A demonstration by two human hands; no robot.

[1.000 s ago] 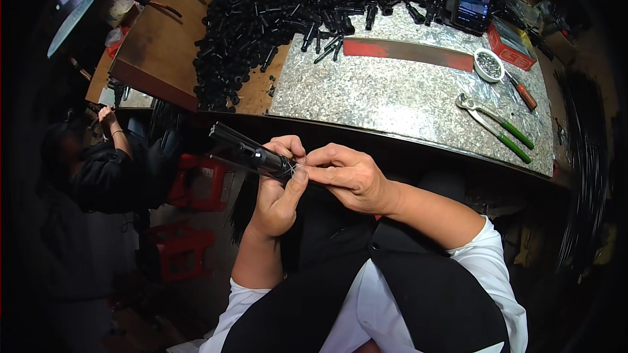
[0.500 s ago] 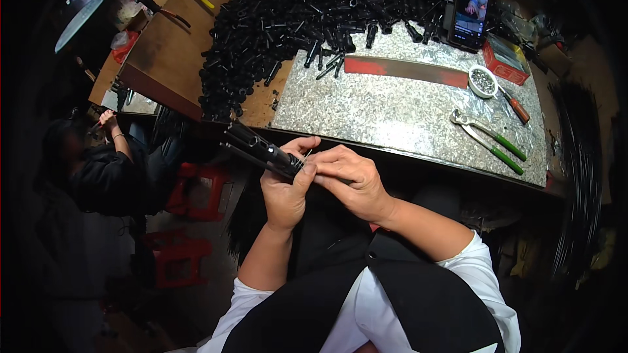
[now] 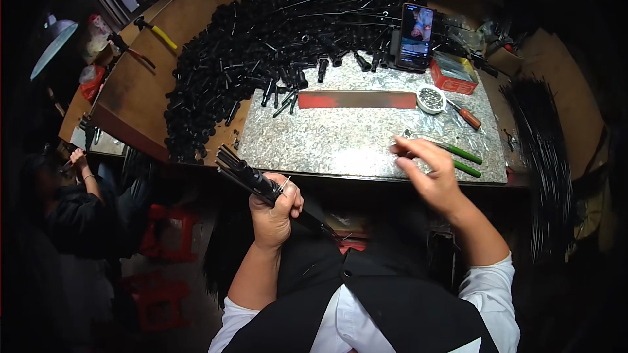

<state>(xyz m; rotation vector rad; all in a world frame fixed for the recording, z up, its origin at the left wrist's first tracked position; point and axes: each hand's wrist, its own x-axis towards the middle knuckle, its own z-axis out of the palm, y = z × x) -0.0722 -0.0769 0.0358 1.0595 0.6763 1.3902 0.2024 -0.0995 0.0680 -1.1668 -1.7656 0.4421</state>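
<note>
My left hand (image 3: 275, 211) grips a bundle of thin black rods (image 3: 245, 174) that points up and left, just in front of the table edge. A small metal wire sticks out by the thumb. My right hand (image 3: 428, 173) is open with fingers spread, hovering over the near right part of the speckled metal sheet (image 3: 347, 140). It is right next to the green-handled pliers (image 3: 451, 153), whose handles show beyond the fingers. It holds nothing that I can see.
A large heap of black rods and caps (image 3: 261, 52) covers the far left of the wooden table. A red strip (image 3: 356, 99), a small bowl of metal bits (image 3: 430, 99), a screwdriver (image 3: 466, 116), a red box (image 3: 454, 77) and a propped phone (image 3: 415, 36) lie beyond. Another person (image 3: 72, 209) sits at left.
My right hand has left the bundle and swung right to the pliers on the sheet. The left hand keeps the bundle, now lower and nearer the table edge.
</note>
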